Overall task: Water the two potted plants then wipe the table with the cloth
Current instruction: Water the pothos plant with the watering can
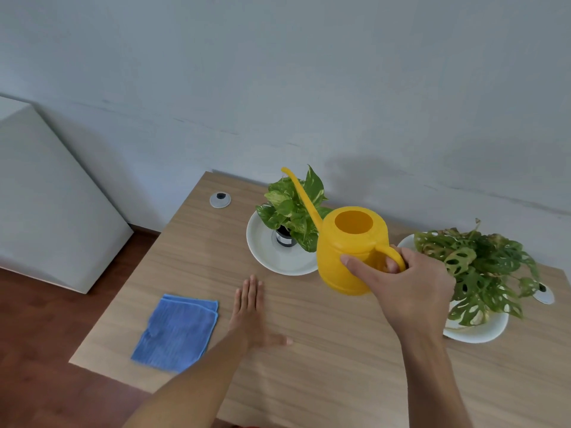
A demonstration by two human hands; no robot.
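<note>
My right hand (pixel 404 285) grips the handle of a yellow watering can (pixel 349 242), thumb laid along its side. The can is upright between the two plants, its long spout rising up and left across the left plant's leaves. The left plant (pixel 293 208), variegated green in a small black pot, stands on a white saucer (pixel 268 257). The right plant (pixel 482 270), with holed leaves, sits on a white saucer (pixel 475 333) partly behind my wrist. My left hand (pixel 251 310) rests flat on the wooden table (pixel 324 366), fingers straight. A folded blue cloth (pixel 176 332) lies just left of it.
Two grey cable grommets are set in the table, one at the back left (pixel 220 200), one at the right behind the plant (pixel 543 293). A wall runs behind the table. A white cabinet (pixel 46 196) stands to the left on a dark wooden floor.
</note>
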